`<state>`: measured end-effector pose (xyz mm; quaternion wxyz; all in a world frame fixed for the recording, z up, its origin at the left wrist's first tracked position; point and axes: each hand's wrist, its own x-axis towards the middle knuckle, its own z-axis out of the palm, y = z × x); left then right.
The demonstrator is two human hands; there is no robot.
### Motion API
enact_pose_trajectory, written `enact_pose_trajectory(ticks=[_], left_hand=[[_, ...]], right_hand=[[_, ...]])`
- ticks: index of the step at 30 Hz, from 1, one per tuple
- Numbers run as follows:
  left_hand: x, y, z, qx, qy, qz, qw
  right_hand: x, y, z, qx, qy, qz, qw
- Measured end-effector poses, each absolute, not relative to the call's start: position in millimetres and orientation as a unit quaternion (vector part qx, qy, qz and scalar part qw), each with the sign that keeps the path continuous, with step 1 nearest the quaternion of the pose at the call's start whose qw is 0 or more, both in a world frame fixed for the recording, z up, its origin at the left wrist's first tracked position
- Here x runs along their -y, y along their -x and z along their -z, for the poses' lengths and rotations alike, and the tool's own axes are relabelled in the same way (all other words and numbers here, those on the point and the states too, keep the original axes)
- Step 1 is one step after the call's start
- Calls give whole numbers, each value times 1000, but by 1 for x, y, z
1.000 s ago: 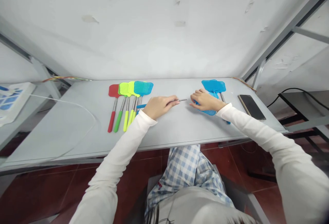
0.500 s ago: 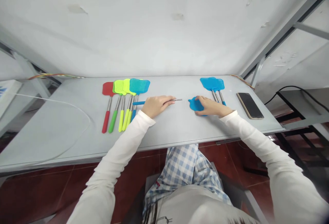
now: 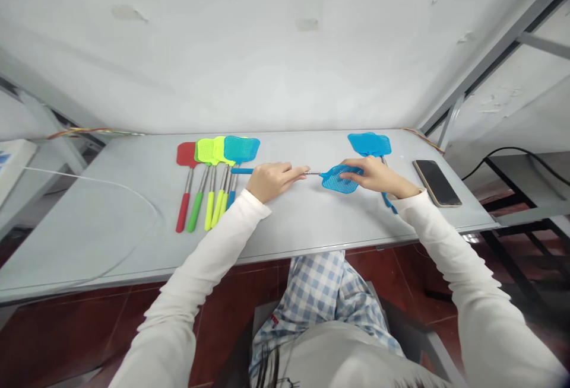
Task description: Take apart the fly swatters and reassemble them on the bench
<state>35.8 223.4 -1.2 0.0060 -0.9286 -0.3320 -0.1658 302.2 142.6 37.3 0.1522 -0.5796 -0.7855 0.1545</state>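
Note:
My left hand (image 3: 272, 181) is closed round a metal rod with a blue handle (image 3: 241, 171) poking out on its left side. The rod's thin tip (image 3: 314, 173) points right and meets the neck of a blue fly swatter head (image 3: 337, 181). Whether the two are fully joined is too small to tell. My right hand (image 3: 376, 175) pinches that head by its right part, fingers above and thumb below. Behind my right hand lie several blue fly swatters (image 3: 369, 143), partly hidden by it. Left of my left hand rests a row with a red fly swatter (image 3: 186, 154) and several green, yellow and blue ones.
A phone (image 3: 437, 183) lies on the grey table (image 3: 303, 228) to the right. A white cable (image 3: 111, 181) curves across the left side, near a white box (image 3: 15, 162). The wall (image 3: 285, 67) rises behind the table, and metal frame bars (image 3: 490, 50) stand at the right.
My right hand has lifted and turned the blue swatter head, bringing its neck left against the rod's tip. My left hand stays in place, its fingers extended further along the rod.

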Motion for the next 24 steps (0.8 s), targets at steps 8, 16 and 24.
enact_pose_trajectory(ticks=[8, 16, 24], left_hand=[[-224, -35, 3, 339, 926, 165, -6], [-223, -35, 3, 336, 929, 158, 8], [-223, -35, 3, 331, 933, 137, 23]], right_hand=[[-142, -300, -47, 790, 572, -149, 161], [-139, -299, -55, 793, 582, -115, 138], [-135, -291, -56, 799, 594, -32, 90]])
